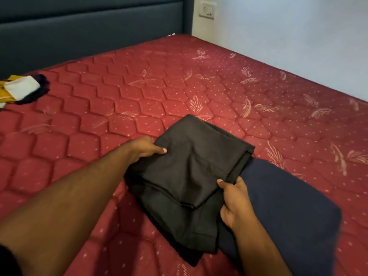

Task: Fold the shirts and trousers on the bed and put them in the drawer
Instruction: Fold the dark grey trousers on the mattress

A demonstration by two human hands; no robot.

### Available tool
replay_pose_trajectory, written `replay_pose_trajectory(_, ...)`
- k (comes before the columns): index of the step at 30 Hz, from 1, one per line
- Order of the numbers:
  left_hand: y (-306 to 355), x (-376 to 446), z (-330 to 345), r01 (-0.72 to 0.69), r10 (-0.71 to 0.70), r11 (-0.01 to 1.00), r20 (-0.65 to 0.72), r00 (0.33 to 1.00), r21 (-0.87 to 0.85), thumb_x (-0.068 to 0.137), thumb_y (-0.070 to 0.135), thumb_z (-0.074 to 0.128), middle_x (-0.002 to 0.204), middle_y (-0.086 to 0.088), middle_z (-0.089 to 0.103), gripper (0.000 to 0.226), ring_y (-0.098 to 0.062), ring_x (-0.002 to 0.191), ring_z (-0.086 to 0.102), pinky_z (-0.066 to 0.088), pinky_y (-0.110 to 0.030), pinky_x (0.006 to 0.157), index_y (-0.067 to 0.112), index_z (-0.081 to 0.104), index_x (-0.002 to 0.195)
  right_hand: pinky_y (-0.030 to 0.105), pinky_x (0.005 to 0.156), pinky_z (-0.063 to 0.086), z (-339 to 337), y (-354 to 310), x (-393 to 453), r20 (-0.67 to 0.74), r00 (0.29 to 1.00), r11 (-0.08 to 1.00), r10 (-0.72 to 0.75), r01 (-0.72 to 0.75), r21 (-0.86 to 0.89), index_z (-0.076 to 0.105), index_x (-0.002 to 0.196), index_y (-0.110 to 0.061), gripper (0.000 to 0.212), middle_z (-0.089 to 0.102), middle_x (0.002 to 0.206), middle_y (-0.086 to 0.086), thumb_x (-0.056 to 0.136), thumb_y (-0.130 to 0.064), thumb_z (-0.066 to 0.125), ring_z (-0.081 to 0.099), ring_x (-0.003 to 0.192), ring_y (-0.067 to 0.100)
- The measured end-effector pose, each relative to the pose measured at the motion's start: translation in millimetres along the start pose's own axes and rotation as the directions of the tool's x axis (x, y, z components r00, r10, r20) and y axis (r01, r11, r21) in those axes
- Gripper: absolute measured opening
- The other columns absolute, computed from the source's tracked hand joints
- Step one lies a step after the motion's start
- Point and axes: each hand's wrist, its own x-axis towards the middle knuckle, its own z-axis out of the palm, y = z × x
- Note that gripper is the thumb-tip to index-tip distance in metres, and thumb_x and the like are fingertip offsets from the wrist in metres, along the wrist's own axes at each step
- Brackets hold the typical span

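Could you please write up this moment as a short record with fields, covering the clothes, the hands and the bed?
surface: red quilted mattress, dark blue headboard behind
held garment: folded black garment, probably trousers, on the mattress
left hand: grips the black garment's left edge, thumb on top
right hand: grips its right edge, thumb on top
beside it: folded navy garment, partly under the black one's right side
unfolded: yellow, white and dark clothes at far left
wall: socket plate
drawer: not in view
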Motion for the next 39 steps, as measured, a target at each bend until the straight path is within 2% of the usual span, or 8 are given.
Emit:
replay_pose_trajectory(4, 20.7, 7.4, -33.9, -0.122, 0.124, 0.992, -0.113, 0.986, 0.025, 0.082, 0.013, 0.076, 0.095, -0.017, 0.071, 0.023, -0.026, 0.074, 0.064, 0.054, -0.034, 0.071, -0.001, 0.066, 0.099, 0.046, 0.082, 0.054, 20.2, 7.1, -11.1, 0.029, 0.998, 0.998, -0.058, 0.059, -0.028, 0.052, 0.110, -0.017, 0.032, 0.068, 0.105, 0.013, 0.092, 0.009, 0.048, 0.065, 0.087, 0.027)
replay_pose_trajectory(8, 2.4, 10.3, -76.8, -0.105, 0.146, 0.950, -0.122, 0.982, 0.293, 0.084, 0.033, 0.075, 0.111, -0.019, 0.067, 0.045, -0.031, 0.094, 0.064, 0.046, -0.031, 0.076, -0.001, 0.064, 0.112, 0.040, 0.083, 0.053, 29.3, 19.8, -9.8, 0.080, 0.971, 0.893, -0.224, 0.237, -0.381, 0.048, 0.105, -0.038, 0.037, 0.065, 0.102, -0.007, 0.088, -0.009, 0.063, 0.064, 0.090, 0.014)
replay_pose_trajectory(11, -35.0, -1.5, -64.7, 0.054, 0.117, 0.759, -0.217, 0.969, 0.649, 0.070, 0.081, 0.055, 0.148, -0.018, 0.038, 0.099, -0.038, 0.133, 0.041, 0.037, -0.046, 0.104, 0.015, 0.037, 0.143, 0.032, 0.100, 0.042, 26.4, 29.8, -12.8, 0.190, 0.892, 0.593, -0.410, 0.419, -0.688, 0.048, 0.130, -0.027, 0.050, 0.055, 0.130, 0.002, 0.085, -0.019, 0.068, 0.052, 0.119, 0.018)
replay_pose_trajectory(15, -46.7, -39.9, -6.1, -0.148, 0.511, 0.611, -0.245, 0.824, 0.777, 0.078, 0.084, 0.015, 0.163, 0.001, 0.009, 0.091, -0.028, 0.150, 0.009, 0.008, -0.065, 0.112, 0.034, 0.018, 0.153, 0.045, 0.114, 0.027, 41.3, 43.2, -18.7, 0.374, 0.663, 0.100, -0.648, 0.560, -0.822, 0.040, 0.146, -0.017, 0.058, 0.030, 0.155, 0.014, 0.093, -0.038, 0.050, 0.028, 0.142, 0.035)
replay_pose_trajectory(17, -56.1, -51.0, 22.1, -0.244, 0.517, 0.549, -0.095, 0.851, 0.799, 0.074, 0.086, 0.002, 0.164, 0.008, 0.002, 0.092, -0.024, 0.151, 0.003, -0.001, -0.068, 0.110, 0.040, 0.010, 0.153, 0.051, 0.110, 0.032, 53.9, 49.3, -14.5, 0.496, 0.629, -0.055, -0.598, 0.585, -0.809, 0.043, 0.145, -0.020, 0.058, 0.033, 0.154, 0.012, 0.092, -0.044, 0.037, 0.032, 0.140, 0.036)
replay_pose_trajectory(20, -67.0, -58.6, 42.1, -0.215, 0.388, 0.549, -0.019, 0.921, 0.808, 0.070, 0.087, -0.005, 0.163, 0.011, -0.011, 0.095, -0.022, 0.150, -0.008, -0.008, -0.070, 0.109, 0.041, -0.005, 0.153, 0.058, 0.112, 0.026, 54.4, 56.1, -4.9, 0.558, 0.779, -0.256, -0.285, 0.499, -0.828, 0.026, 0.152, -0.030, 0.069, 0.013, 0.162, 0.001, 0.089, -0.055, 0.013, 0.014, 0.148, 0.031)
replay_pose_trajectory(27, -83.7, -112.7, 27.8, -0.246, 0.469, 0.628, -0.106, 0.877, 0.738, 0.070, 0.077, -0.005, 0.164, 0.010, -0.004, 0.093, -0.017, 0.150, -0.010, -0.009, -0.066, 0.110, 0.038, -0.001, 0.154, 0.055, 0.118, 0.004, 69.7, 20.5, -35.5, 0.566, 0.792, -0.498, -0.230, 0.404, -0.767, 0.025, 0.151, -0.026, 0.055, 0.001, 0.163, 0.007, 0.100, -0.040, 0.039, -0.003, 0.148, 0.033)
replay_pose_trajectory(39, -285.8, -172.1, -171.8, 0.218, 0.037, 0.833, -0.445, 0.895, 0.509, 0.098, 0.054, 0.037, 0.164, -0.003, -0.003, 0.074, -0.029, 0.150, -0.003, 0.007, -0.059, 0.117, 0.025, 0.002, 0.156, 0.049, 0.115, 0.020, 299.3, 165.3, -125.1, 0.844, 0.514, -0.504, 0.152, 0.775, -0.381, 0.043, 0.140, -0.018, 0.048, 0.022, 0.157, 0.011, 0.095, -0.037, 0.044, 0.019, 0.145, 0.031)
